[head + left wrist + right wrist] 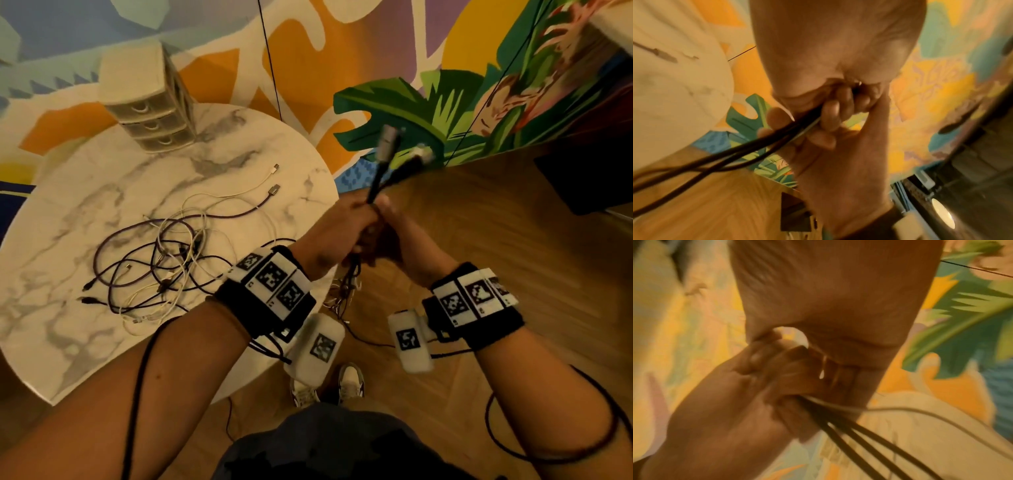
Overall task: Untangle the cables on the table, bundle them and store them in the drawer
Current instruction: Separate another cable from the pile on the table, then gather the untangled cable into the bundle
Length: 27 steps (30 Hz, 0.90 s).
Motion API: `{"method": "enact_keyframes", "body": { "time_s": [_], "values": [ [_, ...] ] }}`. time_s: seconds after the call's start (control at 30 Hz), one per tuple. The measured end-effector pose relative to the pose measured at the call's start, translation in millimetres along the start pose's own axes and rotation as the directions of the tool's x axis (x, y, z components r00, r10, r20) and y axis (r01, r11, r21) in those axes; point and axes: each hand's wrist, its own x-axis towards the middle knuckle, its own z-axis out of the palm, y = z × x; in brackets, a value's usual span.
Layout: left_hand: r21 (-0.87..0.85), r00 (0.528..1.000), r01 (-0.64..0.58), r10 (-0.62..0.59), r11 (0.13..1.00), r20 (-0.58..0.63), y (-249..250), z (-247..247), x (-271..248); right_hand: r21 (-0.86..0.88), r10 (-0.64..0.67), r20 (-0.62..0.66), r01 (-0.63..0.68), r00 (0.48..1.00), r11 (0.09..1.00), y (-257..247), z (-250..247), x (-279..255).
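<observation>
left hand [337, 230] curls round dark cable bunch [376, 178] | right hand [402, 236] grips same bunch, touching the left, off table's 3 o'clock edge | cable tangle [164, 260] lies mid table [85, 192] | drawer unit [147, 99] at 12 o'clock, drawers closed

A casual lounge or café-like room: a bright painted mural [394, 113] of leaves and colour shapes covers the wall, beside a round marble counter [85, 212] and wood-plank floor [479, 240].
</observation>
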Motion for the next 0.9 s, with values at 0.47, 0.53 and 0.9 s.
{"method": "enact_keyframes", "body": {
  "time_s": [0.47, 0.53, 0.9],
  "values": [
    [0.977, 0.805, -0.209, 0.575, 0.043, 0.147, 63, -51, -6, -0.417, 0.414, -0.531, -0.653, 0.740, 0.632, 153, -63, -14],
    [0.979, 0.803, -0.205, 0.569, -0.012, 0.175, 54, -48, -5, -0.366, 0.409, -0.540, -0.643, 0.736, 0.673, 149, -65, -17],
    [0.656, 0.991, -0.050, 0.120, 0.753, -0.063, -8, 21, 26, -0.406, -0.071, -0.338, -0.077, 0.938, 0.911, 12, -14, -12]
  ]
}}
